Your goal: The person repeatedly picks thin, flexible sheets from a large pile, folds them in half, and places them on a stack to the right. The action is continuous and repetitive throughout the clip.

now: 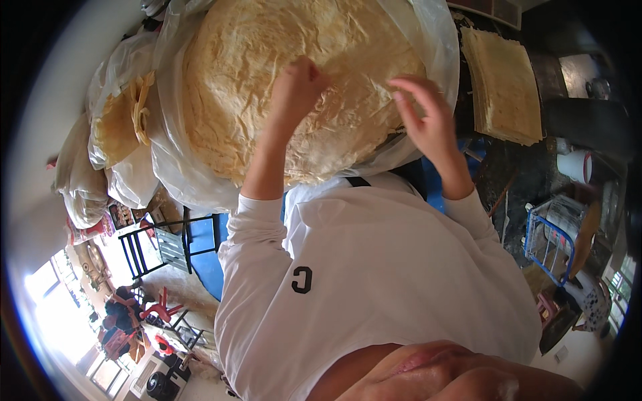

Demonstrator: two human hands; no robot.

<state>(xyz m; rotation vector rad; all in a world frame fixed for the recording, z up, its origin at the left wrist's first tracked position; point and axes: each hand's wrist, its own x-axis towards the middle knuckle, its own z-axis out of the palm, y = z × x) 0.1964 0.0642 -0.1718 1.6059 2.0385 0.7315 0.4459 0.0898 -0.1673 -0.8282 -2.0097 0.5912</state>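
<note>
A large, round, pale yellow mass of thin wrinkled sheets (235, 95) lies before me, with clear plastic sheeting (173, 170) around its edge. Over its middle is my left hand (301, 82), fingers curled; whether something thin is pinched in them cannot be made out. My right hand (424, 108) is above the right part of the mass, thumb and fingers apart, with nothing seen between them. Both hands are slightly blurred.
A stack of rectangular yellowish sheets (501, 87) lies to the right. Plastic bags (83, 170), one with folded yellow sheets (118, 125), stand at the left. Lower left are a dark metal-framed chair (173, 248) and a red stool (161, 307). A blue-railed cart (549, 245), a white bucket (574, 166) and another person (592, 303) are at right.
</note>
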